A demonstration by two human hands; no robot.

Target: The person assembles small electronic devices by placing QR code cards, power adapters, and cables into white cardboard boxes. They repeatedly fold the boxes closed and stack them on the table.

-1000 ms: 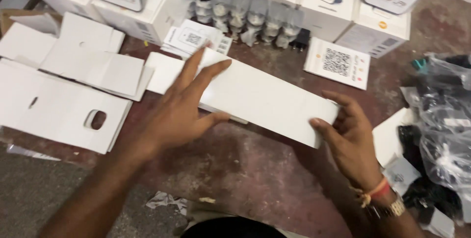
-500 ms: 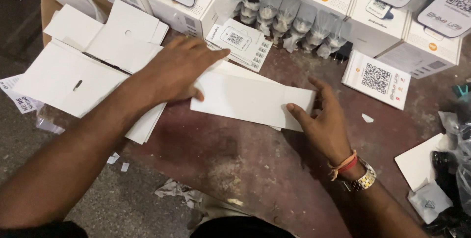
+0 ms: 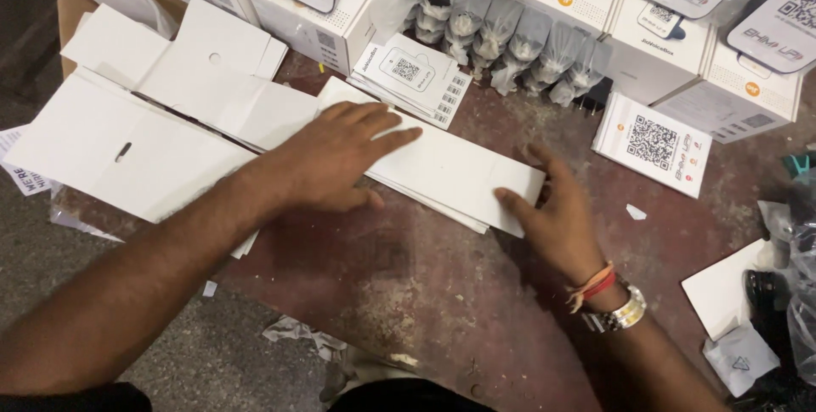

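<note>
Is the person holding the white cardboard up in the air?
No, the white cardboard sheet lies flat on the reddish table, with the left hand pressed on top and the right hand at its end.

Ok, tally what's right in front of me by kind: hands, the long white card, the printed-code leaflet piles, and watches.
Hands: 2, left hand and right hand
Long white card: 1
Leaflet piles: 2
Wristwatch: 1
Total: 6
</note>
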